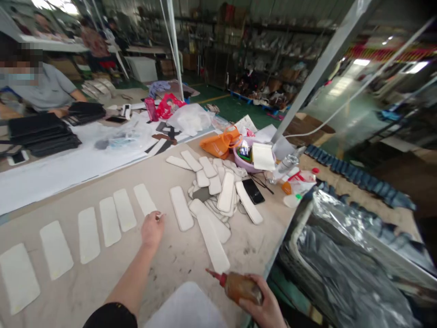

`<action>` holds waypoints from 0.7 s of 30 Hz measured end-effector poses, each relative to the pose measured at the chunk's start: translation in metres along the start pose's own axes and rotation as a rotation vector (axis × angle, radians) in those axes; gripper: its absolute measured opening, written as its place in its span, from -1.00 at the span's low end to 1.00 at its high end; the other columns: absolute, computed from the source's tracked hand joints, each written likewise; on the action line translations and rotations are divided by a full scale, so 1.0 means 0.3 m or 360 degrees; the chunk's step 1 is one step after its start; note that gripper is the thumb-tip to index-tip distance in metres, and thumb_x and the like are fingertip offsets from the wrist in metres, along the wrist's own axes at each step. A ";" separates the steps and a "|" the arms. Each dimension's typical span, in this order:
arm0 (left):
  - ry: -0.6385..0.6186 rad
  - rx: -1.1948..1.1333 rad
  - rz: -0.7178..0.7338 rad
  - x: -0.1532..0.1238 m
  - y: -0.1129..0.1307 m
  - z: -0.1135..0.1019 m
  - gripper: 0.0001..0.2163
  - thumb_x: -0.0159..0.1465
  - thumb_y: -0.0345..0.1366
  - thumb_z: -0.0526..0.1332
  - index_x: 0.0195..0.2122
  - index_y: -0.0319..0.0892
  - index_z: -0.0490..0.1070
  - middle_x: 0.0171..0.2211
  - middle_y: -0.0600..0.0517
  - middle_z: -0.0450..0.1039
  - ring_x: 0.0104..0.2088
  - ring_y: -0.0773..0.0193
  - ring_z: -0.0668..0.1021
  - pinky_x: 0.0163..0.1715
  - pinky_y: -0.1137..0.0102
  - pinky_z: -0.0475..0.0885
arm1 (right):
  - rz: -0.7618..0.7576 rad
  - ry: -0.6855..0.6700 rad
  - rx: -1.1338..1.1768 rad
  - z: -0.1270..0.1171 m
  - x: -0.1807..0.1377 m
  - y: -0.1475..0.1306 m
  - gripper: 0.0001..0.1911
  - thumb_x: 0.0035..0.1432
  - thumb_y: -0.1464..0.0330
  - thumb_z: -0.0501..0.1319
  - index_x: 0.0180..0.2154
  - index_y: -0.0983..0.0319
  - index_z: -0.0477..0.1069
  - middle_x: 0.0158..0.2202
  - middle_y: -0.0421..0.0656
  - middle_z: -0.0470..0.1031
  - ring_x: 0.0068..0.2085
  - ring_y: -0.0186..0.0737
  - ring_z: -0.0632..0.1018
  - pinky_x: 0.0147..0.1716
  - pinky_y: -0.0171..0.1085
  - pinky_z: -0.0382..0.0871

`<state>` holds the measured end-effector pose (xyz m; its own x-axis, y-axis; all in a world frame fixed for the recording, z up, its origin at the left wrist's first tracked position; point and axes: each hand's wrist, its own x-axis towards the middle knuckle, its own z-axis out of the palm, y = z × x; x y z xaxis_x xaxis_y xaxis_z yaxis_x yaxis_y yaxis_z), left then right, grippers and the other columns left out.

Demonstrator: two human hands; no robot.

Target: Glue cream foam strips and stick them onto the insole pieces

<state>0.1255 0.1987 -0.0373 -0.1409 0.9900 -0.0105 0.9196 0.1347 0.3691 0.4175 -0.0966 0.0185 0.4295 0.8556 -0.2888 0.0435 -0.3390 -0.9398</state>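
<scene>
The white pad point(144, 197) at the right end of its row point(89, 234) lies towards the table's point(177, 259) far edge, long axis slanting away from the nearer left hand point(152, 230), fingers curled at its near end, grip unclear, while the right hand point(265, 307), wrapped round a red-tipped bottle point(241, 288), is by the right edge

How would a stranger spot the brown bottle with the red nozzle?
Find the large beige tabletop, then its heap of flat, rounded white pieces. Below that, the bare right hand holds the brown bottle sideways. Unlike the white pieces nearby, it has a pointed red nozzle, aimed left.
</scene>
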 end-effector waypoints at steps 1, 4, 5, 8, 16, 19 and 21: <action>-0.0018 -0.0076 0.0124 -0.061 0.024 0.015 -0.68 0.24 -0.13 -0.02 -0.16 -0.20 0.38 -0.26 -0.08 0.47 -0.22 0.17 0.50 -0.17 0.33 0.37 | 0.0019 -0.0002 0.0034 -0.005 -0.014 -0.001 -0.47 -0.34 0.22 0.43 -0.23 0.21 0.42 -0.24 -0.09 0.52 -0.23 -0.01 0.54 -0.24 -0.16 0.48; -0.0273 -0.0283 0.0430 -0.274 0.105 0.075 -0.75 0.25 -0.19 0.00 -0.24 -0.16 0.41 -0.27 -0.05 0.47 -0.25 0.25 0.50 -0.17 0.40 0.37 | 0.0090 -0.0007 0.0250 -0.010 -0.031 -0.016 -0.45 -0.31 0.24 0.44 -0.20 0.20 0.37 -0.20 -0.09 0.49 -0.22 -0.04 0.53 -0.24 -0.16 0.47; -0.0373 -0.0329 0.0494 -0.345 0.133 0.098 -0.76 0.25 -0.20 0.00 -0.25 -0.16 0.41 -0.28 -0.04 0.47 -0.26 0.27 0.50 -0.18 0.42 0.37 | 0.0114 0.0004 0.0317 -0.015 -0.033 -0.022 -0.45 -0.32 0.25 0.44 -0.20 0.19 0.36 -0.20 -0.09 0.49 -0.23 -0.05 0.53 -0.25 -0.16 0.47; -0.0574 -0.0334 0.0655 -0.516 0.217 0.159 -0.78 0.24 -0.23 0.03 -0.19 -0.17 0.39 -0.21 -0.06 0.44 -0.22 0.28 0.49 -0.15 0.43 0.37 | 0.0142 0.0050 0.0437 -0.048 -0.038 -0.032 -0.44 -0.32 0.28 0.46 -0.20 0.19 0.36 -0.17 -0.10 0.47 -0.22 -0.06 0.52 -0.24 -0.15 0.46; -0.0787 0.0145 0.0872 -0.612 0.377 0.200 -0.83 0.20 -0.33 0.04 -0.24 -0.25 0.35 -0.17 -0.14 0.36 -0.22 0.21 0.48 -0.19 0.37 0.36 | 0.0165 0.0219 0.0533 -0.159 -0.076 -0.052 -0.41 -0.36 0.23 0.47 -0.21 0.17 0.36 -0.19 -0.13 0.46 -0.24 -0.07 0.52 -0.26 -0.18 0.45; -0.0806 0.0227 0.0876 -0.604 0.378 0.213 -0.85 0.19 -0.37 0.02 -0.30 -0.23 0.35 -0.22 -0.12 0.38 -0.25 0.21 0.49 -0.23 0.35 0.36 | 0.0126 0.0207 0.0641 -0.172 -0.101 -0.049 -0.40 -0.38 0.19 0.47 -0.23 0.16 0.33 -0.26 -0.16 0.47 -0.31 -0.12 0.52 -0.33 -0.22 0.44; -0.0788 0.0255 0.0966 -0.593 0.362 0.238 -0.86 0.17 -0.38 0.03 -0.35 -0.18 0.37 -0.27 -0.09 0.40 -0.22 0.18 0.48 -0.22 0.33 0.35 | 0.0077 0.0153 0.0738 -0.172 -0.113 -0.037 -0.38 -0.39 0.17 0.46 -0.23 0.16 0.30 -0.32 -0.18 0.47 -0.36 -0.16 0.51 -0.38 -0.24 0.41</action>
<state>0.2767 0.0401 -0.0616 0.5457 0.7913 -0.2758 0.8304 -0.4663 0.3049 0.4489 -0.1420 0.0480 0.5035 0.7958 -0.3363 -0.3765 -0.1482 -0.9145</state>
